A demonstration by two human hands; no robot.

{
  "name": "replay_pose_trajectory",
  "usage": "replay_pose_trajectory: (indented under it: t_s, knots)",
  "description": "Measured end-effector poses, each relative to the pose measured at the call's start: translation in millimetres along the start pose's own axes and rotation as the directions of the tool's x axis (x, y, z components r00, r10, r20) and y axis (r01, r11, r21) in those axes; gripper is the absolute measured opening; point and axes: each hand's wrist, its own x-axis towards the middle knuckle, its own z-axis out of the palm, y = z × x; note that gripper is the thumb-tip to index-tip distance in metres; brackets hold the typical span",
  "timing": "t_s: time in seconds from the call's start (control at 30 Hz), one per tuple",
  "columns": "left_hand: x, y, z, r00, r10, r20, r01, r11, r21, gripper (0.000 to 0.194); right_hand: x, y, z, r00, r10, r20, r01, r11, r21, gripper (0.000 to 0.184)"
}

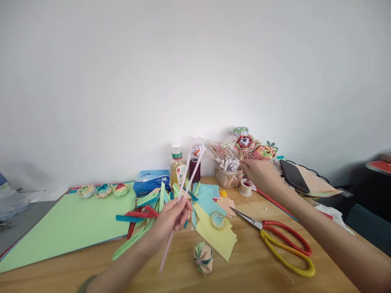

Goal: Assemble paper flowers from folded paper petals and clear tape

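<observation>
My left hand [174,215] is closed around a long, thin, pale pink strip [192,171]. Two lengths of it rise above the fingers, and one end hangs below the hand. My right hand [259,173] is at the right side of a small woven basket [229,179], with its fingers pressed together beside the white paper rolls [227,163] in it. Whatever those fingertips hold is hidden. Below my left hand lies a ball of folded paper [203,258] in tan and green. Yellow paper sheets [218,240] carry a roll of tape [218,220].
Scissors [271,236] with red and yellow handles lie open under my right forearm. Coloured paper strips [149,211], a tissue pack [152,182], a bottle [177,165], a thread spool [246,187] and paper flowers [246,142] stand around. Green sheets [70,224] cover the left side.
</observation>
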Motion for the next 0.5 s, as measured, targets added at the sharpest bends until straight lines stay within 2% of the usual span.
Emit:
replay_pose_trajectory:
  t_s: [0.07, 0.2, 0.4, 0.5]
  knots:
    - [0, -4, 5.2, 1.0, -0.015, 0.01, 0.015, 1.0, -0.013, 0.037, 12, 11, 21, 0.997, 0.068, 0.039, -0.065, 0.995, -0.076, 0.027]
    - [-1, -9, 12.4, 0.999, -0.032, 0.023, 0.032, 0.999, -0.005, 0.039, 32, 19, 44, 0.987, 0.156, 0.029, -0.151, 0.978, -0.141, 0.028]
    - [-3, -10, 12.9, 0.999, -0.045, -0.002, 0.045, 0.999, 0.007, 0.039, 35, 25, 50, 0.984, 0.175, -0.025, -0.176, 0.978, -0.114, 0.028]
    - [-1, -10, 13.4, 0.999, -0.039, 0.003, 0.039, 0.999, -0.014, 0.038, 34, 29, 50, 0.991, 0.122, -0.053, -0.127, 0.988, -0.085, 0.028]
